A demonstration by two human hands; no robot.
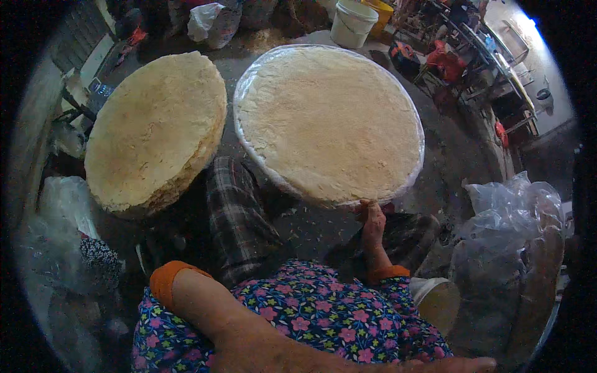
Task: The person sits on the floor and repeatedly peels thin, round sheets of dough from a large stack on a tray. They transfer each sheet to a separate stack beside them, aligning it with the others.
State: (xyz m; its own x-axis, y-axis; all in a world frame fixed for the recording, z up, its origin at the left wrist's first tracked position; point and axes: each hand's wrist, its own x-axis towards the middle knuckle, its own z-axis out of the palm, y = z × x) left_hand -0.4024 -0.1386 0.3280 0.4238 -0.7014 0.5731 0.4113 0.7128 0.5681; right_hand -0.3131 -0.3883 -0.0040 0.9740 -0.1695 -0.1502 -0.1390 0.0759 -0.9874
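Note:
A broad round slab of pale, dough-like material (326, 116) lies in front of me, with clear plastic film (242, 88) around its rim. My right hand (374, 226) grips its near edge. To the left is a second thick round slab (156, 130); it looks tilted, and its rough, crumbly side shows. My left hand (298, 352) is very near the camera at the bottom, reaching across my flowered garment (322, 307). At least one finger stretches to the right. The frame's lower edge cuts off part of this hand, so anything under it is hidden.
A white bucket (353, 25) and a yellow bucket (380, 14) stand beyond the slabs. At my right are clear plastic bags (513, 205) and a pale bucket (438, 303). Plastic sheeting (65, 205) lies at left. My plaid-trousered leg (238, 214) is below the slabs.

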